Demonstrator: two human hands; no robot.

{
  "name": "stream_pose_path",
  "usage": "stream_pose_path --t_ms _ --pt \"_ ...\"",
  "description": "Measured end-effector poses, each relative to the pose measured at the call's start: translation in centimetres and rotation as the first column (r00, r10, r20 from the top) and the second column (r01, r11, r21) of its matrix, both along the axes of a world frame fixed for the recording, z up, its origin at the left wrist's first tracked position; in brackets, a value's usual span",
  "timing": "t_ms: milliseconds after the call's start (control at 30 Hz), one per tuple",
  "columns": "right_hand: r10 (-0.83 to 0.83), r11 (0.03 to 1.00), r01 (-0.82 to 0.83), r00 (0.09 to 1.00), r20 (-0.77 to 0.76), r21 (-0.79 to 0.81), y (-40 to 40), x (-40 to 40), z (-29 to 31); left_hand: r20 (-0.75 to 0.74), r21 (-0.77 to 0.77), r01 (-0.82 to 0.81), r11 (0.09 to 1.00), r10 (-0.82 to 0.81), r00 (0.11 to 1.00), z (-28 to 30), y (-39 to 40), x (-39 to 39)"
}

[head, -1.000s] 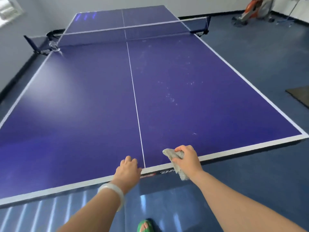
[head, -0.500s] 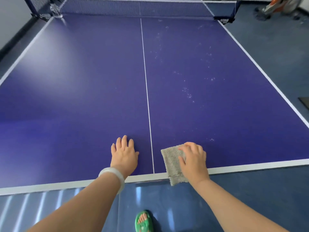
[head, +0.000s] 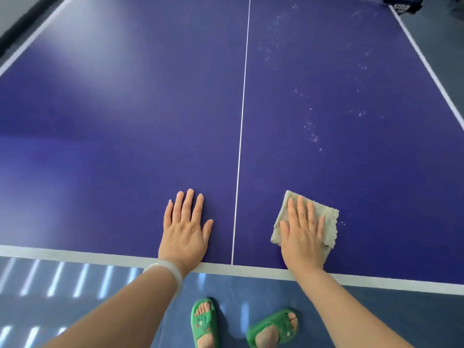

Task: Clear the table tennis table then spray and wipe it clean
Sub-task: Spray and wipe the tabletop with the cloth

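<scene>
Cloth (head: pixel 326 217) now flattened under right hand (head: pixel 302 234) (fingers spread).

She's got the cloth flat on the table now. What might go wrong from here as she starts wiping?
1. The spray droplets lie scattered well ahead of the cloth, toward the far right; short strokes may miss them.
2. The right hand only presses the cloth flat and does not grip it, so it may bunch or slip out.
3. The left hand rests bare on the table and may leave prints.
</scene>
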State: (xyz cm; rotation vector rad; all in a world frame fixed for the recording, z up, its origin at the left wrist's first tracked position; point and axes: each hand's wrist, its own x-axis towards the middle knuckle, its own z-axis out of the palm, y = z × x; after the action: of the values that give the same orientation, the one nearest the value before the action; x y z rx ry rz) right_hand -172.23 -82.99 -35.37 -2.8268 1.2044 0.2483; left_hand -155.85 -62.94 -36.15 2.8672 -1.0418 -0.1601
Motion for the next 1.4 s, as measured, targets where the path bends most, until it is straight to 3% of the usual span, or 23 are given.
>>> stream_pose_path --t_ms 133,233,267,367,433,500,600,700,867,967,1133,1233,1267,1333,1400 --pt "0.246 0.966 -0.253 0.964 0.104 0.058 5.8 0.4 0.0 0.015 -0.01 -0.002 1.0 0.002 1.0 0.0 0.1 0.2" --pt "0.381 0.922 -0.384 0.922 0.07 0.046 2.5 4.2 -0.2 0.016 -0.01 -0.009 1.0 0.009 1.0 0.0 0.1 0.2" --pt "0.367 0.928 -0.369 0.929 0.045 0.053 0.4 5.6 -0.4 0.019 -0.003 -0.01 1.0 0.01 1.0 0.1 0.1 0.2" --pt "0.108 0.99 -0.105 0.994 -0.03 0.094 -5.3 8.3 -0.1 0.02 0.004 -0.012 1.0 0.011 1.0 0.2 0.0 0.1" --pt "0.015 0.994 -0.013 1.0 -0.019 0.112 -5.5 8.3 0.2 0.016 0.009 -0.013 1.0 0.013 1.0 0.3 0.0 0.1" --pt "0.06 0.993 -0.064 0.998 0.034 0.103 -1.9 6.7 0.0 0.011 0.015 -0.015 1.0 0.015 1.0 0.3 0.0 0.1" --pt "0.267 0.955 -0.278 0.958 0.108 0.101 4.6 3.6 0.1 -0.001 0.028 -0.017 0.999 0.017 1.0 0.4 0.1 0.0" --pt "0.409 0.903 -0.414 0.91 0.07 0.111 3.0 4.2 0.3 0.002 0.027 -0.015 1.0 0.015 1.0 0.3 0.1 0.0" --pt "0.181 0.979 -0.18 0.983 -0.007 0.093 -5.8 10.5 0.6 0.004 0.001 -0.013 1.0 0.013 1.0 0.2 0.1 0.0" --pt "0.113 0.989 -0.111 0.994 -0.01 0.101 -4.0 11.8 0.3 0.011 -0.007 -0.011 1.0 0.011 1.0 0.1 0.1 0.0" --pt "0.315 0.947 -0.318 0.947 0.066 0.039 6.4 5.0 -0.2 0.009 -0.03 -0.007 1.0 0.007 1.0 0.1 0.1 0.0" --pt "0.4 0.915 -0.401 0.916 0.033 0.038 5.0 1.1 -0.2 0.005 -0.042 -0.007 0.999 0.007 1.0 0.0 0.1 0.0" --pt "0.328 0.945 -0.328 0.945 0.013 0.021 3.2 0.6 -0.2 0.003 -0.039 -0.008 0.999 0.008 1.0 0.0 0.2 0.0" --pt "0.002 1.0 -0.002 0.999 -0.033 0.01 0.2 0.9 -0.1 -0.003 -0.035 -0.01 0.999 0.01 1.0 -0.1 0.2 0.0" --pt "-0.224 0.974 0.225 0.974 -0.011 0.025 0.7 2.4 0.0 -0.007 -0.033 -0.008 0.999 0.008 1.0 -0.1 0.2 0.0"
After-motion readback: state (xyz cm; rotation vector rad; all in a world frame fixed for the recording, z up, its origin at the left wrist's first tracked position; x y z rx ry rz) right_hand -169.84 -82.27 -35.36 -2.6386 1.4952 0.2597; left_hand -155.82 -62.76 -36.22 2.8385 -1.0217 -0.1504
